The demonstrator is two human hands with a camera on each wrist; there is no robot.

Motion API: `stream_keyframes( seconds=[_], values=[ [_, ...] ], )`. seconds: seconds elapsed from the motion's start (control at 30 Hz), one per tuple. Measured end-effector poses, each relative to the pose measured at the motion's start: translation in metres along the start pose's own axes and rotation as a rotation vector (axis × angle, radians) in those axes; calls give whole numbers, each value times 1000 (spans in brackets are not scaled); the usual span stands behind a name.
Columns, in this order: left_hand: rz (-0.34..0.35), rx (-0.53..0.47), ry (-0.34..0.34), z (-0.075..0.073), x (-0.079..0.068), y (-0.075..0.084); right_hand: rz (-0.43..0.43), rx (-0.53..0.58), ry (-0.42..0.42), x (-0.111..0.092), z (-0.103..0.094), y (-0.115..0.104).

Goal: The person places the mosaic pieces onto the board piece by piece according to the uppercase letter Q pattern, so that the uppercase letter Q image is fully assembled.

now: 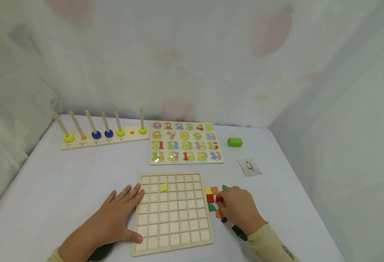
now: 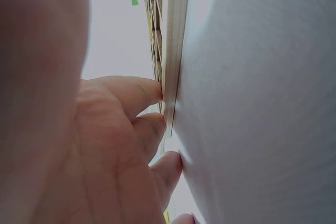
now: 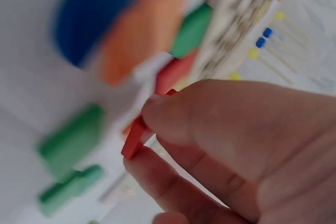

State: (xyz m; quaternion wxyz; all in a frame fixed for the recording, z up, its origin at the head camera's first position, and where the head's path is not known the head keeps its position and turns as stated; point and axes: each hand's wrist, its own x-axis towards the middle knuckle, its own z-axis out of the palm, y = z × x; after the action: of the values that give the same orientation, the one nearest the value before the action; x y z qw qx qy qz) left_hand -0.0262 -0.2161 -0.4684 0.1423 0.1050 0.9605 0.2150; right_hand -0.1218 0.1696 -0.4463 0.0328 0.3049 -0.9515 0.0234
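A wooden grid board (image 1: 173, 217) lies flat at the table's front, with one yellow piece (image 1: 163, 187) in a cell of its second row. My left hand (image 1: 117, 215) has its fingers spread, and they touch the board's left edge. To the right of the board, my right hand (image 1: 240, 210) pinches a small red piece (image 3: 135, 136) between thumb and finger. Around that hand lie flat pieces: a red square (image 1: 210, 198), a yellow one (image 1: 208, 190), an orange one (image 1: 214, 190), a green one (image 1: 211, 207) and a dark blue one (image 1: 224, 219). The hand partly covers some of them.
Behind the grid board lies a number puzzle board (image 1: 186, 141). A peg stand (image 1: 113, 141) with yellow and blue rings stands at the back left. At the right are a green block (image 1: 235, 142) and a pattern card (image 1: 249, 167).
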Motion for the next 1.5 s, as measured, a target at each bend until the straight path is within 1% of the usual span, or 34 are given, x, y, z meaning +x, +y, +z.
stream_keyframes(
  seconds=[0.1, 0.17, 0.27, 0.4, 0.5, 0.7, 0.87, 1.0, 1.13, 1.27, 1.37, 1.43, 1.5],
  values=[
    [-1, 7, -2, 0, -1, -1, -26, 22, 45, 5, -6, -5],
    [-2, 10, -4, 0, -1, 0, -67, 39, 74, 10, -9, -11],
    [-8, 5, -6, -1, -1, 0, -132, 67, 91, 22, -13, -23],
    [-9, 1, -1, -2, -2, 1, -198, 102, 64, 40, -16, -43],
    [0, 0, 7, -2, -3, 1, -227, 113, 39, 52, -12, -55],
    [29, -8, 15, -3, -1, 4, -273, 141, 20, 74, -2, -69],
    [25, -3, 18, -4, -3, 4, -315, 109, 9, 91, 5, -82],
    [15, 7, 22, -4, -6, 2, -311, 75, 5, 100, 11, -91],
    [10, 13, 16, -5, -7, 3, -305, 72, -13, 97, 9, -91],
    [1, 20, 2, -5, -6, 4, -313, 126, -19, 84, 2, -84],
    [-2, 20, -2, -5, -6, 4, -301, 196, -1, 69, -5, -72],
    [-6, 15, -2, -5, -5, 4, -289, 217, 29, 58, -9, -60],
    [-13, 8, -7, -5, -5, 4, -252, 232, 54, 47, -12, -46]
  ],
)
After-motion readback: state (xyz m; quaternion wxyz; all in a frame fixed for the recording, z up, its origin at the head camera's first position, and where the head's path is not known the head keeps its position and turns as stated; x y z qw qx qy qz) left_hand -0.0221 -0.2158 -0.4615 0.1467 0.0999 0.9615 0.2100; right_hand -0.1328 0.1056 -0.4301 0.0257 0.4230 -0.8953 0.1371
